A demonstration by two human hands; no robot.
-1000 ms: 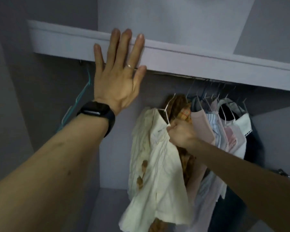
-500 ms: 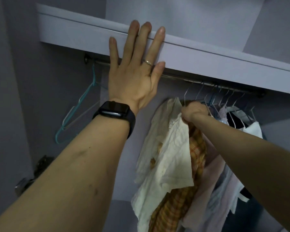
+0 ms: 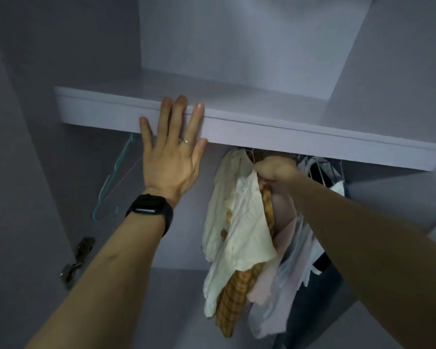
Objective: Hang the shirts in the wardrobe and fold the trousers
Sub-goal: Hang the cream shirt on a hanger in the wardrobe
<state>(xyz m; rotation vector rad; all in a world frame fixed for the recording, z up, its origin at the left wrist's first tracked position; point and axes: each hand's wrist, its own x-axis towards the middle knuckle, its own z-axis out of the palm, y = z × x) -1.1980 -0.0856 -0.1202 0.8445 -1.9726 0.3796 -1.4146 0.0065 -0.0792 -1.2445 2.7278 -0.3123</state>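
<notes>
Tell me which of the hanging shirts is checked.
The orange checked shirt, hanging between the cream shirt on its left and the plain pink one on its right; only it has a grid pattern.

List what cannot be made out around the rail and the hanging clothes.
1. Rail: head view, hidden behind the shelf front.
2. Whether the cream shirt hangs on the rail: head view, its hook hidden by the shelf and the right hand gripping its top.
3. Dark garment: head view, mostly behind the right forearm, too dim to identify.
</notes>
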